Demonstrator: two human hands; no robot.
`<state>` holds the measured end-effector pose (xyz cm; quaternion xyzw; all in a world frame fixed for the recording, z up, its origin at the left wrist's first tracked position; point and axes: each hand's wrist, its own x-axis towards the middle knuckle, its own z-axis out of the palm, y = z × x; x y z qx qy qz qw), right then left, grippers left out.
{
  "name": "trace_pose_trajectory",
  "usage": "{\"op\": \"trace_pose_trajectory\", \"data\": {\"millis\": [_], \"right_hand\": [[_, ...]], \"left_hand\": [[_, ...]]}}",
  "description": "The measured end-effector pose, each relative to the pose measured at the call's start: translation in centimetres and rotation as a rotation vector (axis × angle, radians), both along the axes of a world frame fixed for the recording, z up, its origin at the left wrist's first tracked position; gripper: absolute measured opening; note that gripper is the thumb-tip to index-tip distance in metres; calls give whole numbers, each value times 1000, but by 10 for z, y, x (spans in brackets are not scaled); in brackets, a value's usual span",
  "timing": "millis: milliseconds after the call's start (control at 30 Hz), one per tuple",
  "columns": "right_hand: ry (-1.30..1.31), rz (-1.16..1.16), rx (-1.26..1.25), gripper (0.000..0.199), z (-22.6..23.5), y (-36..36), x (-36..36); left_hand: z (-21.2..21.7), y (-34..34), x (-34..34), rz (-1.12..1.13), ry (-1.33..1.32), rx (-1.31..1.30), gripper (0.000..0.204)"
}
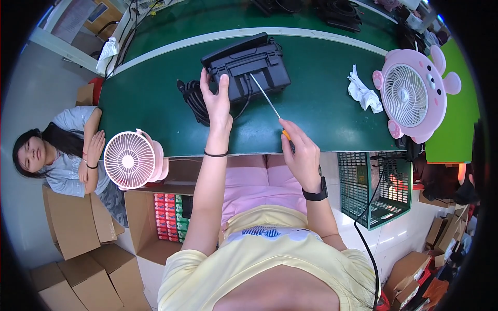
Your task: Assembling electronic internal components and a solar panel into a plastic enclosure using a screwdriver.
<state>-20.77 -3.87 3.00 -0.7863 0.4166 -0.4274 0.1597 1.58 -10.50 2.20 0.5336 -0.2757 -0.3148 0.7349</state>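
A black plastic box-shaped device [270, 67] with a flap along its top rests on the green table [316, 119]. My left hand [216, 96] is against its left front side, thumb and fingers spread around the corner. A coiled black cable [194, 101] lies beside that hand, and a cable runs into the device's front. My right hand [300, 150] is closed around the orange and dark handle of a screwdriver [267, 98]. Its long metal shaft points up and left, with the tip at the device's front, near the cable entry. What the tip touches is too small to tell.
A pink fan [129, 159] stands at the table's left front edge, near a seated person [67, 145]. A bear-shaped pink fan [412, 96] and crumpled white tissue [363, 92] are at the right. Below are a green crate [358, 192] and cardboard boxes [140, 217].
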Motion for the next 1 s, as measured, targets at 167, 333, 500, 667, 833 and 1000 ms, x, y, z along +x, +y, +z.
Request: {"op": "trace_pose_trajectory", "data": {"millis": [167, 333, 500, 667, 833, 1000], "right_hand": [[36, -11, 0, 37, -3, 2, 4], [-78, 6, 99, 35, -7, 6, 9], [-216, 51, 220, 33, -12, 9, 12], [-265, 98, 342, 34, -15, 9, 10], [-777, 281, 981, 36, -6, 4, 2], [-441, 198, 728, 37, 3, 10, -1]], "left_hand": [[1, 0, -1, 11, -12, -4, 74], [1, -1, 0, 21, -25, 14, 75], [7, 1, -5, 13, 19, -1, 73], [6, 4, -4, 15, -9, -3, 72], [6, 0, -4, 26, -34, 7, 71], [-2, 4, -2, 1, -22, -43, 72]]}}
